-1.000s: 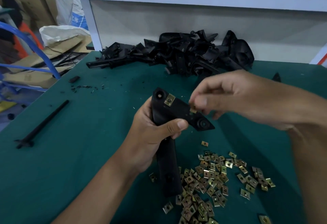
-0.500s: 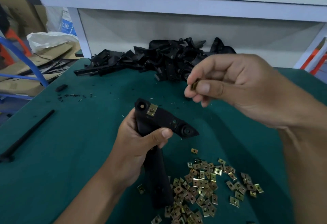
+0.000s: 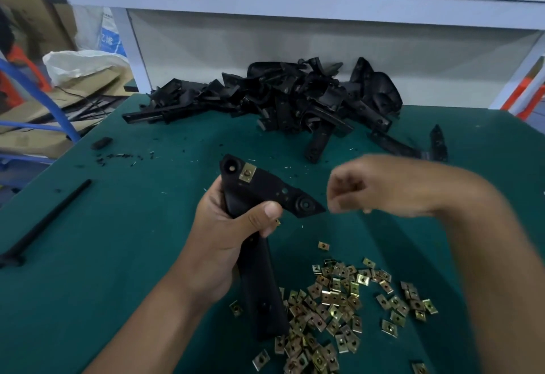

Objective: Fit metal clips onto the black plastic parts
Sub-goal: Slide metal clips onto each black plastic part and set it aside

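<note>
My left hand (image 3: 233, 243) grips a long black plastic part (image 3: 265, 193) by its middle, thumb across the front, and holds it upright above the green table. One brass metal clip (image 3: 247, 172) sits fitted near the part's top end. My right hand (image 3: 371, 187) hovers just right of the part's pointed end with its fingers curled. It is blurred, so I cannot tell whether a clip is pinched in it. Several loose metal clips (image 3: 333, 300) lie in a heap on the table below both hands.
A pile of black plastic parts (image 3: 295, 99) lies at the back of the green table (image 3: 118, 241), against a white shelf frame. A black rod (image 3: 47, 223) lies near the left edge. Small black scraps (image 3: 118, 156) are scattered at the back left.
My right hand, which pinched a clip high above the part, has dropped down and right to beside the part's pointed end. The left hand and part have stayed almost still.
</note>
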### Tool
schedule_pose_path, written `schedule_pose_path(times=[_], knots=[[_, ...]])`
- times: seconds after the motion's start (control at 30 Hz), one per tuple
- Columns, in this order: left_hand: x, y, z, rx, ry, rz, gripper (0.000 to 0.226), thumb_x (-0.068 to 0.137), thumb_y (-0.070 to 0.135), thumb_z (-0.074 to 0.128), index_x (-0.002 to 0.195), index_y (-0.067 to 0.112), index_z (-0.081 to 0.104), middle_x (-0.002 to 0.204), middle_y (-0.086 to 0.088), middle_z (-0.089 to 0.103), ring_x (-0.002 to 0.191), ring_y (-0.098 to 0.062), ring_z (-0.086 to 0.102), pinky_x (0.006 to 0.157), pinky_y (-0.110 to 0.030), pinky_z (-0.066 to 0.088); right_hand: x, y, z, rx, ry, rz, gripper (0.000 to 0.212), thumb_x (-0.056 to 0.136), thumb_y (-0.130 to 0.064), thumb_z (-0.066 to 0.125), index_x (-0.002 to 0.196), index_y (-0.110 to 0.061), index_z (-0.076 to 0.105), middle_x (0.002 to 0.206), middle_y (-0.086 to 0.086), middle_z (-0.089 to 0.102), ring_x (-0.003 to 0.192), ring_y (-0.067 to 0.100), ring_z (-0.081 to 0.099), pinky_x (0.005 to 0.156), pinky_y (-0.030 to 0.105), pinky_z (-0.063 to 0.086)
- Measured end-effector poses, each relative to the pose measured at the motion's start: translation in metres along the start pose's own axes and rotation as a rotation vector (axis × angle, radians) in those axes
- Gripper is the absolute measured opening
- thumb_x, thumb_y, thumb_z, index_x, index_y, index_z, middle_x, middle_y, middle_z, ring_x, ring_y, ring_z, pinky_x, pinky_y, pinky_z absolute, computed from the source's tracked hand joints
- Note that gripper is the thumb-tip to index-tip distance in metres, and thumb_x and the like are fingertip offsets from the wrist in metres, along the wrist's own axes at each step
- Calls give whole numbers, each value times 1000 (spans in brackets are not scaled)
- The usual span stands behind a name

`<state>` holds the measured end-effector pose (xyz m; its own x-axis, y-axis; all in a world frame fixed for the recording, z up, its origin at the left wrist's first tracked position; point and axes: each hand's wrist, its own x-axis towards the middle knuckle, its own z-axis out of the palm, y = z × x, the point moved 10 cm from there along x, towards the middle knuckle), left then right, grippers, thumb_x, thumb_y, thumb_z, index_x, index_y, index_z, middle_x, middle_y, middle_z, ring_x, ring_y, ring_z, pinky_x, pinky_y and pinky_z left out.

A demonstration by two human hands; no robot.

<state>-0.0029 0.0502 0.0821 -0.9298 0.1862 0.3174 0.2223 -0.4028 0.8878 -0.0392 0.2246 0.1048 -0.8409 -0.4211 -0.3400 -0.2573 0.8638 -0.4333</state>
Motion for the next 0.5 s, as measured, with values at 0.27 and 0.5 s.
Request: schedule_pose_path(times=[0.27,0.5], knots=[[1,-4,-7,-35,30,-26,30,69,41,91,83,28,68,73,2,59,63,-10,50,59,-20,46,38,53,55,-100,-199,313,30,91,-39,74,76,-15,64,77,-1,58,69,14,54,67,23,51],[1,-6,-3,-56,23,-42,20,74,26,86,82,28,67,73,3,59,61,-9,50,58,-19,46,44,24,62,-187,-184,212,29,85,-36,80,110,-23,73,87,-16,60,95,11,60,84,26,49]])
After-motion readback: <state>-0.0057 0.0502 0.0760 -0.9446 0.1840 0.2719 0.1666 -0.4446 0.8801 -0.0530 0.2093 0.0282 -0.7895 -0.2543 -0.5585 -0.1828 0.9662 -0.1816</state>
